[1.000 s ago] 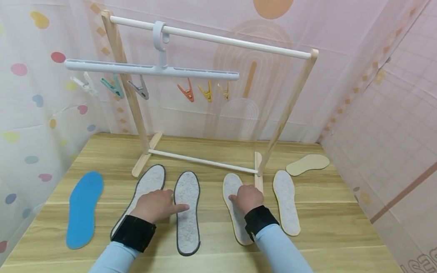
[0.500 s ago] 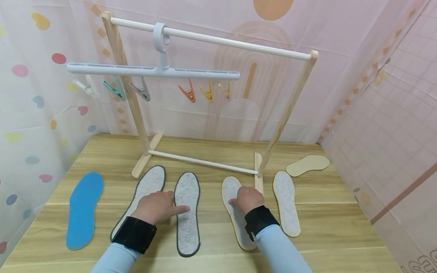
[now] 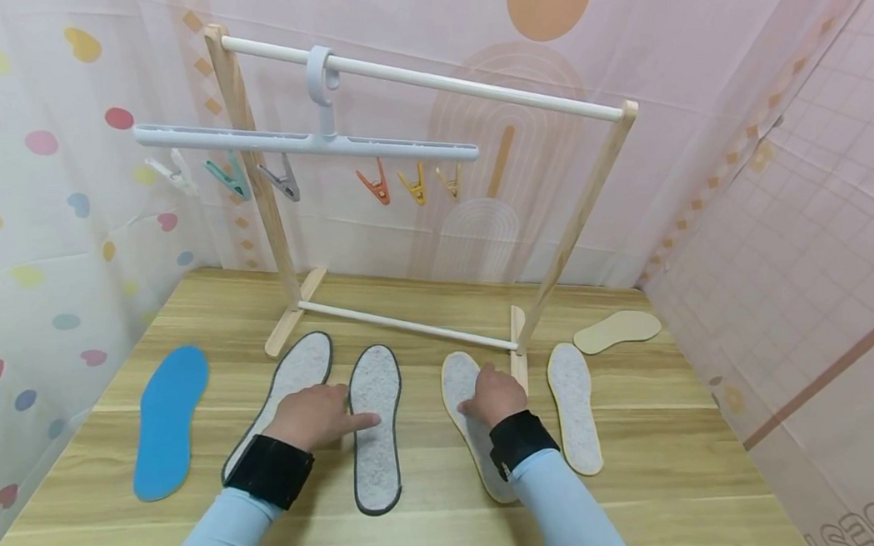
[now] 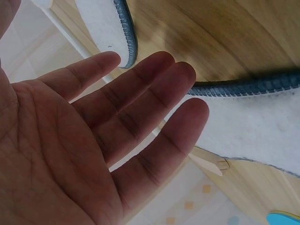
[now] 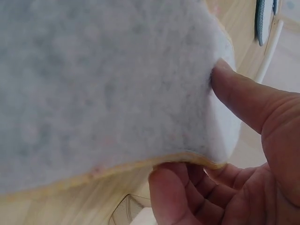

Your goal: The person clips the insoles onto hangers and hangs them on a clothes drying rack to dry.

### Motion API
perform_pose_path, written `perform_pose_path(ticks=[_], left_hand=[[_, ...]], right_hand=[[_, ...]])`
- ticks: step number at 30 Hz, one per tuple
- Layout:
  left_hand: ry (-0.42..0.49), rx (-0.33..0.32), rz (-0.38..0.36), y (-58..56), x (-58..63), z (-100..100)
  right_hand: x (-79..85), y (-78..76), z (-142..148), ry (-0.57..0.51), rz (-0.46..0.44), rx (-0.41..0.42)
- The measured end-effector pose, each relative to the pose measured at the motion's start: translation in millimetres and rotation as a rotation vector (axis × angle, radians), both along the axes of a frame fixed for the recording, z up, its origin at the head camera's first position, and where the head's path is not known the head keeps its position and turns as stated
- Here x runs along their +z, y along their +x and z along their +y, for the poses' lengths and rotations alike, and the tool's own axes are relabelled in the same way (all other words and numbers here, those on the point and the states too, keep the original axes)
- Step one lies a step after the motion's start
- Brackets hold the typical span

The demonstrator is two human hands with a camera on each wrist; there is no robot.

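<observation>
Wood-grain table (image 3: 438,540); right of center, right hand (image 3: 499,396) pinches a yellow-edged felt insole (image 3: 460,378).
Left hand (image 3: 314,416) spreads empty; a broad, even pinch should prevent creasing.

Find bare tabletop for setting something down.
Free: table right of the rightmost gray insole, nearer than the beige insole. Narrower: between the blue insole and its gray neighbour. Crowded: around the left hand and right hand, both among insoles.

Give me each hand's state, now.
Left hand: open, holding nothing.
Right hand: closed, pinching the yellow-edged gray insole.
</observation>
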State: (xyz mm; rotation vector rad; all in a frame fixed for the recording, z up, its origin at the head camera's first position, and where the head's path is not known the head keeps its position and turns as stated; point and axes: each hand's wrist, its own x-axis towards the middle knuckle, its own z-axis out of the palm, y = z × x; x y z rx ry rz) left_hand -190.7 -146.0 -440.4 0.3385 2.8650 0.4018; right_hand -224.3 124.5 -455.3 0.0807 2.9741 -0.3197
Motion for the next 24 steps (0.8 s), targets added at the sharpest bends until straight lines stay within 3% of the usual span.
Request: perform_pose_path(ticks=[8, 18, 24], left_hand=[[0.005, 0.013, -0.009, -0.7, 0.0, 1.3], [-0.002, -0.001, 0.006, -0.5, -0.5, 1.0], [-0.004, -0.004, 0.009, 0.0, 1.0, 1.1]], right_hand=[[-1.5, -0.5, -1.3, -0.033, 0.042, -0.01], [-1.2, -0.6, -3.1, 0.015, 0.055, 0.0], [-0.9, 0.4, -3.3, 0.035, 0.109, 0.033]])
